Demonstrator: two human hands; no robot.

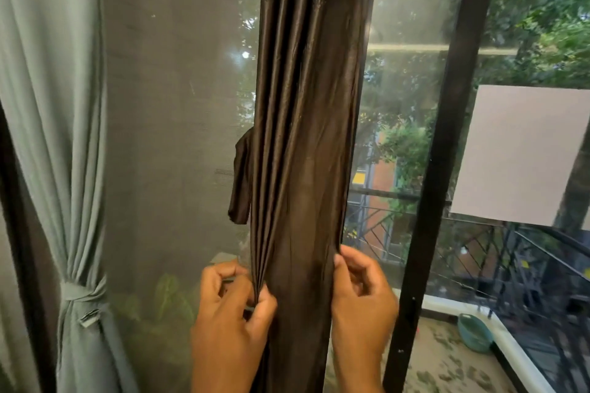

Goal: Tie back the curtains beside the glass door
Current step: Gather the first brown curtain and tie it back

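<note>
A dark brown curtain (pixel 306 124) hangs gathered in folds down the middle of the view, in front of the glass door. My left hand (pixel 233 306) pinches several pleats at the curtain's left edge. My right hand (pixel 360 293) grips its right edge at about the same height. A loose brown tie-back strip (pixel 241 179) dangles from the curtain's left side, above my left hand. At far left a pale green curtain (pixel 54 105) hangs bunched, with its own tie-back band (pixel 81 292) knotted around it.
A mesh screen (pixel 172 105) fills the pane left of the brown curtain. A dark door frame post (pixel 447 137) stands to the right. Beyond the glass are a balcony railing (pixel 526 258), a teal basin (pixel 474 332) and a pale sheet (pixel 523 153) stuck on the glass.
</note>
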